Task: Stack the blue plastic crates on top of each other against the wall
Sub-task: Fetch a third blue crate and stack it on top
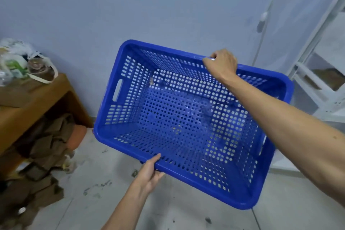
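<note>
One blue plastic crate (175, 117) with perforated walls and floor hangs in the air in front of me, tilted, its open top facing me. It is empty. My left hand (149, 171) grips the near long rim from below. My right hand (221, 66) is closed over the far long rim, my forearm crossing above the crate's right half. The crate is above the tiled floor, close to the pale blue wall (149, 5). No other blue crate is in view.
A wooden table (37, 102) stands at the left with bags and a jar (38, 69) on top. Cardboard pieces (43, 155) are piled under it. A white metal rack (317, 80) stands at the right. A cord (265, 17) hangs down the wall.
</note>
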